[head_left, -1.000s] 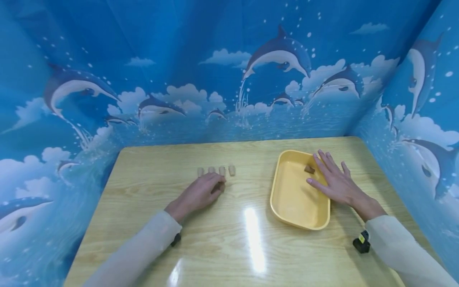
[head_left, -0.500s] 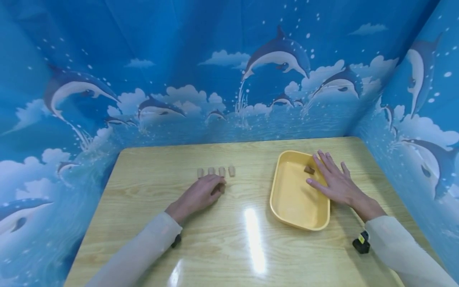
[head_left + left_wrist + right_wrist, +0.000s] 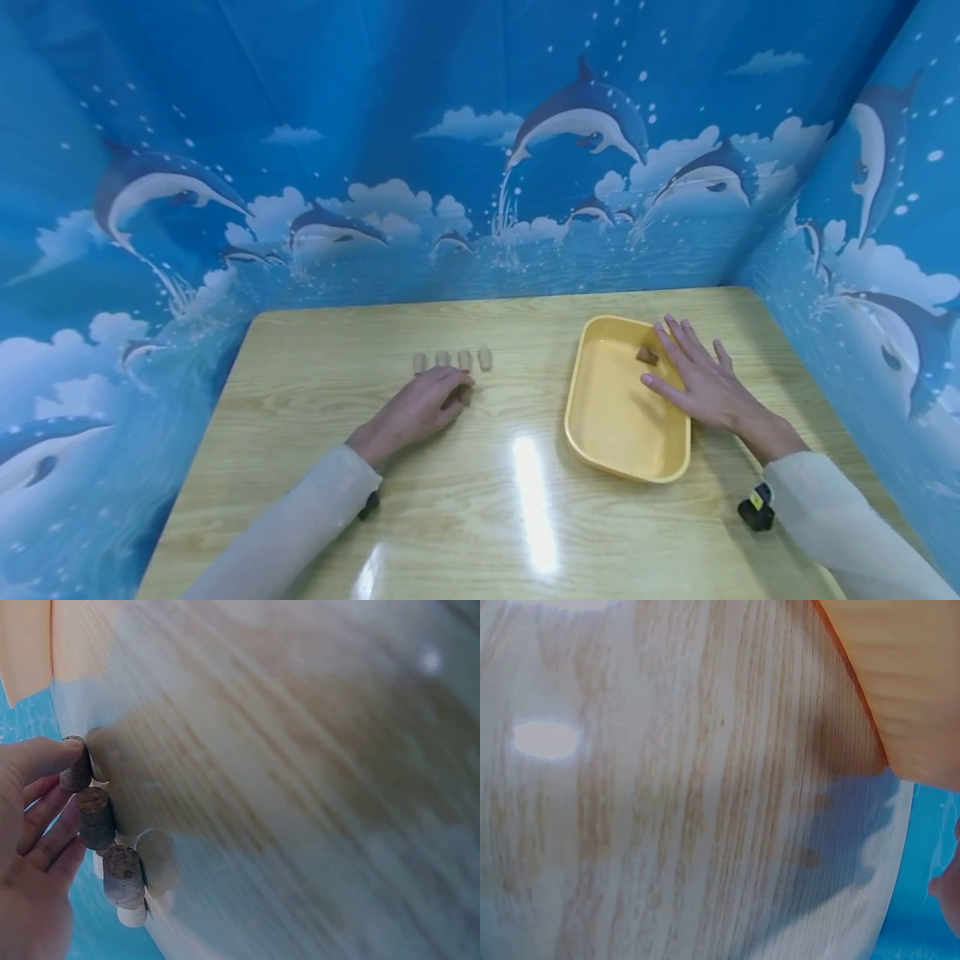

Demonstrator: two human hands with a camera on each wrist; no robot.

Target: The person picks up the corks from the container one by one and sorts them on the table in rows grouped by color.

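My left hand (image 3: 416, 408) reaches over the table towards a row of several pale, tapered cork stoppers (image 3: 485, 359). In the left wrist view, its thumb and a finger pinch a cork stopper (image 3: 75, 774) standing upright. Two more upright corks, a middle one (image 3: 95, 821) and a nearer one (image 3: 124, 874), stand in line with it beside the palm; the hand hides them from the head view. My right hand (image 3: 705, 383) lies across the right rim of a yellow tray (image 3: 576, 400), fingers straight and spread. Inside the tray is a brown cork (image 3: 647, 356).
The wood-grain table (image 3: 315, 367) carries everything and backs onto a blue dolphin-print curtain (image 3: 420, 108). Another curtain panel (image 3: 892, 250) stands along the right edge. A bright glare streak (image 3: 534, 504) crosses the tabletop in front of the tray.
The cork at my left fingertips shows a little more plainly past the fingers now. My right hand and the tray have stayed put.
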